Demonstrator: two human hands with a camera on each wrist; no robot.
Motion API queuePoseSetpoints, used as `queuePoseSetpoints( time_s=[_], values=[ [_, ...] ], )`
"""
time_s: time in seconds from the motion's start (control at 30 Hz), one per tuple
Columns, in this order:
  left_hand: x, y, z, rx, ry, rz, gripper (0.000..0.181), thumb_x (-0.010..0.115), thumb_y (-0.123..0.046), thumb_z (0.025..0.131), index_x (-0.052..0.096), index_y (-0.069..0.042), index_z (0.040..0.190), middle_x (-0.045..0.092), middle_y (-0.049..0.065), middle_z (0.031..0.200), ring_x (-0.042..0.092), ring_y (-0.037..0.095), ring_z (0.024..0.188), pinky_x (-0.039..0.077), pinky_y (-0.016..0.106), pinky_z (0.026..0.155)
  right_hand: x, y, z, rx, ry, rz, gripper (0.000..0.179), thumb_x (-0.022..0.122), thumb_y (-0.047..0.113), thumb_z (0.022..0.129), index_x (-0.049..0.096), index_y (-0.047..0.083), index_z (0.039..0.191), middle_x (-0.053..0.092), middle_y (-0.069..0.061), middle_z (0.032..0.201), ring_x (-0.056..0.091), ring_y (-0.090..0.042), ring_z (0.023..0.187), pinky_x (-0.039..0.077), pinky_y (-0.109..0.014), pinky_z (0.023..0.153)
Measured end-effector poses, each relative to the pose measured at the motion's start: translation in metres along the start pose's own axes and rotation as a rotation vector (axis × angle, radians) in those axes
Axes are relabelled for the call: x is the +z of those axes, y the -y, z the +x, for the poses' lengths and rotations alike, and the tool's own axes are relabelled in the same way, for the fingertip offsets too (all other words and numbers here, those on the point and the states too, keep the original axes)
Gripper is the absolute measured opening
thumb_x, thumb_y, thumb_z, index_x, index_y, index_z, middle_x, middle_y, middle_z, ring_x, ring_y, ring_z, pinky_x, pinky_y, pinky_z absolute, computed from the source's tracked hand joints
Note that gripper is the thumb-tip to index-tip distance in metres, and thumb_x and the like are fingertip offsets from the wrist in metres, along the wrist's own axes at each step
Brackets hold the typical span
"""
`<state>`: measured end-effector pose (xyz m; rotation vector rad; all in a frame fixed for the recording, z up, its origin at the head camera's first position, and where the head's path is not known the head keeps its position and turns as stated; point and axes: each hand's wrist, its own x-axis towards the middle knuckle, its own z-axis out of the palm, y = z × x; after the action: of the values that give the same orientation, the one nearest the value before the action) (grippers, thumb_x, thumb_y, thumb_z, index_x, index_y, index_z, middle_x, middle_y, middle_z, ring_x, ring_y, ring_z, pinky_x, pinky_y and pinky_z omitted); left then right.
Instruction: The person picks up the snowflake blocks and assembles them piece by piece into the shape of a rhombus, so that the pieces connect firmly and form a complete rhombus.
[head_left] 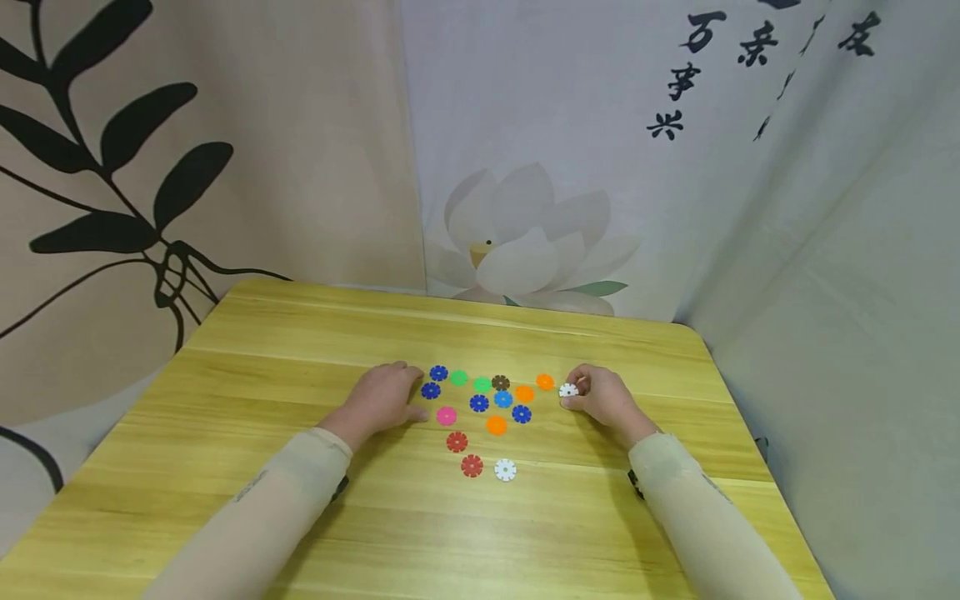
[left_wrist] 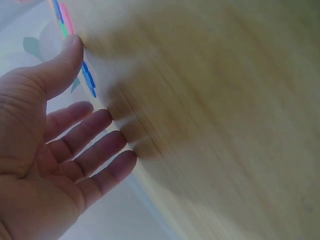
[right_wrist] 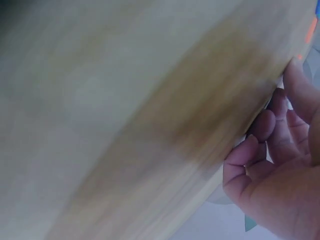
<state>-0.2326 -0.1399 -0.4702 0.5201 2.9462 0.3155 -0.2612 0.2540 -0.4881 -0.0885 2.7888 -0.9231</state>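
In the head view my right hand [head_left: 606,398] pinches a white notched plastic disc [head_left: 568,390] between thumb and fingers, low over the table. My left hand [head_left: 381,398] lies left of the group with its fingers loosely extended, holding nothing; the left wrist view shows the fingertips [left_wrist: 129,156] right at the tabletop. Close to it are two dark blue discs [head_left: 431,390] and a pink disc [head_left: 447,416]. An orange disc [head_left: 545,382] sits just left of the held one. The right wrist view hides the white disc behind the thumb [right_wrist: 299,82] and curled fingers.
Between the hands lie green [head_left: 482,384], brown [head_left: 500,382], light blue [head_left: 503,400] and more orange [head_left: 497,425] discs. Nearer me are two red discs [head_left: 472,466] and another white disc [head_left: 506,470]. The wooden table [head_left: 420,533] ends at a printed curtain [head_left: 315,167].
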Motion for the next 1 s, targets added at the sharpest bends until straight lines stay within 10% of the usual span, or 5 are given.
queuePoseSetpoints(
  time_s=[0.6, 1.0],
  values=[
    [0.002, -0.007, 0.014, -0.078, -0.031, -0.037, 0.062, 0.083, -0.046, 0.093, 0.07, -0.002, 0.135, 0.073, 0.018, 0.131, 0.068, 0.038, 0.123, 0.06, 0.054, 0.104, 0.007, 0.022, -0.024, 0.092, 0.01, 0.318, 0.027, 0.087, 0.025, 0.092, 0.079, 0.005, 0.108, 0.079, -0.006, 0.099, 0.066, -0.02, 0.088, 0.055, -0.027, 0.076],
    [0.005, -0.014, 0.023, -0.146, -0.047, -0.046, 0.045, 0.083, -0.046, 0.093, 0.08, -0.006, 0.116, 0.074, 0.01, 0.11, 0.068, 0.028, 0.102, 0.063, 0.048, 0.089, 0.016, 0.027, -0.023, 0.095, 0.044, 0.347, 0.025, 0.088, 0.024, 0.091, 0.078, 0.007, 0.107, 0.078, -0.005, 0.097, 0.065, -0.018, 0.087, 0.055, -0.028, 0.077]
  ],
)
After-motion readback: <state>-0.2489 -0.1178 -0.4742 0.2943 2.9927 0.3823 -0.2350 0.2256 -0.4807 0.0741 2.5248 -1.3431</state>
